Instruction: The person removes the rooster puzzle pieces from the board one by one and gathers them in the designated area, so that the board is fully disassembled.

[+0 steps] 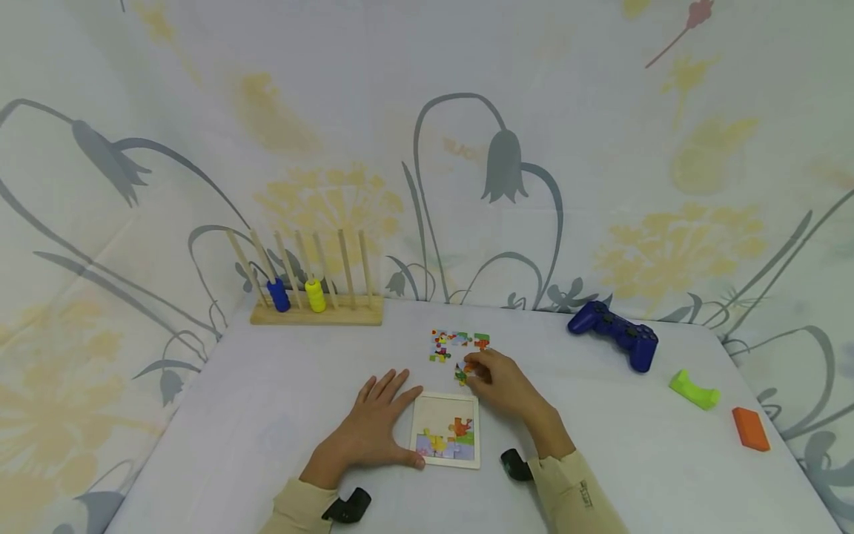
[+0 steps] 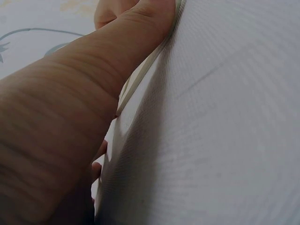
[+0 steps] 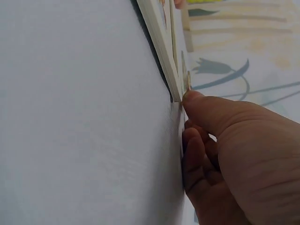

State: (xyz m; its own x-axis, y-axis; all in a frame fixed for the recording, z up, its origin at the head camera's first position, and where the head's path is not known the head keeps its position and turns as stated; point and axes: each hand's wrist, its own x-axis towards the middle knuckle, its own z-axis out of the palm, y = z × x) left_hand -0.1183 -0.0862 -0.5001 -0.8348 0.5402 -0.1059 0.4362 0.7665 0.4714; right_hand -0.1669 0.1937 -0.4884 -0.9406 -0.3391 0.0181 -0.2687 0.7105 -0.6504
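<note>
A small square puzzle tray [image 1: 445,398] with a pale rim lies on the white table; its lower part holds several joined jigsaw pieces [image 1: 440,445]. My left hand [image 1: 370,430] is spread flat at the tray's left side, thumb at the lower left corner and index fingertip by the upper left one. Just beyond the tray, my right hand [image 1: 500,382] pinches a colourful jigsaw piece [image 1: 462,373] between thumb and fingers. In the right wrist view only the thin edge of that piece [image 3: 189,79] shows above the thumb. More loose jigsaw pieces [image 1: 440,345] lie behind it.
At the back left stands a wooden peg rack [image 1: 333,316] with blue beads [image 1: 278,295] and yellow beads [image 1: 315,295]. To the right lie a dark blue game controller [image 1: 614,334], a lime green curved block [image 1: 694,390] and an orange block [image 1: 751,429]. A patterned cloth hangs behind.
</note>
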